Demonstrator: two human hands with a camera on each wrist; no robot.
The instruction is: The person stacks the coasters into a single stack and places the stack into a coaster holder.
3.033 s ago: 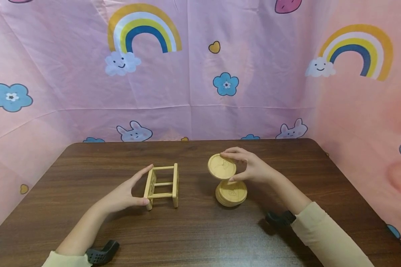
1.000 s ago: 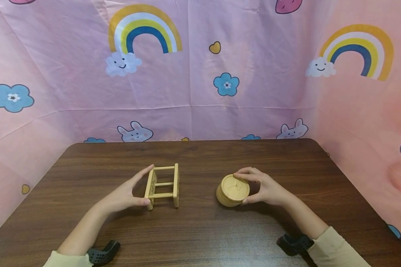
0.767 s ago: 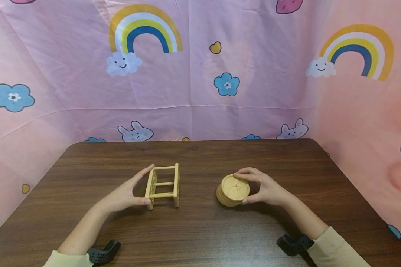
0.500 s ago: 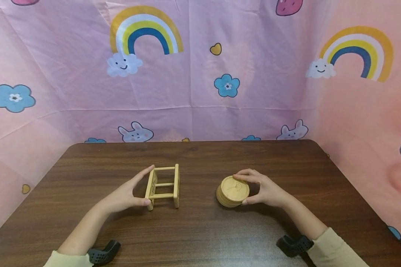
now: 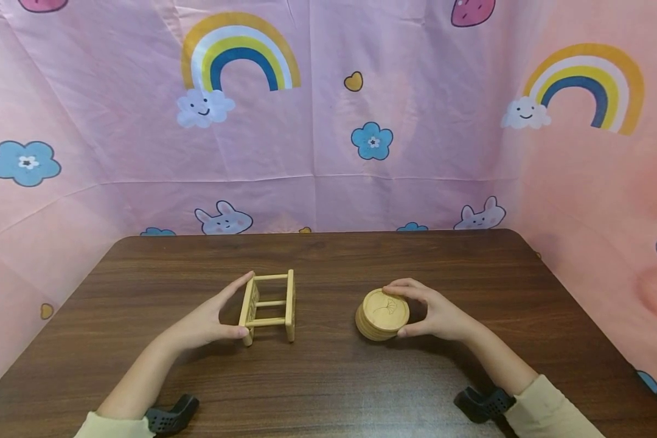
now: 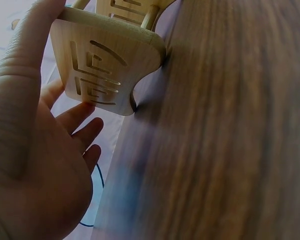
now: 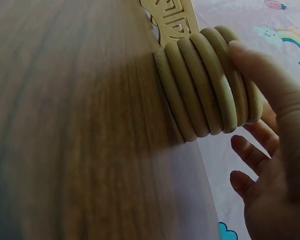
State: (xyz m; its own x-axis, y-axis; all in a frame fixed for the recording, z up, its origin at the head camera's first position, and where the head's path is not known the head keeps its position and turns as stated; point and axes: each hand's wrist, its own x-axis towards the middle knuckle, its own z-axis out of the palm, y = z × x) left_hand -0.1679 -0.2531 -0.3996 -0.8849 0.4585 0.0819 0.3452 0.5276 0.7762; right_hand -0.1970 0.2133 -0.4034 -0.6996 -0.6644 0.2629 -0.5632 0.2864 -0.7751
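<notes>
A small light-wood rack (image 5: 271, 322), with two cut-out side panels joined by thin bars, stands left of the table's middle. My left hand (image 5: 197, 325) spans its near side panel (image 6: 97, 62), thumb at one end and fingertips at the other. To the right is a stack of round wooden discs (image 5: 385, 310), the top one carved with a leaf. My right hand (image 5: 438, 313) grips the upper disc's edge between thumb and fingers. In the right wrist view the discs (image 7: 202, 85) lie slightly offset from one another; the thumb touches the upper ones.
The brown wooden table (image 5: 317, 377) reaches back to a pink printed cloth (image 5: 312, 201), which also stands along both sides. A black device (image 5: 172, 415) is at the left wrist and another (image 5: 484, 404) at the right.
Three seconds ago my right hand held a disc raised behind and left of the stack; that disc now rests on top. My left hand and the rack have stayed in place.
</notes>
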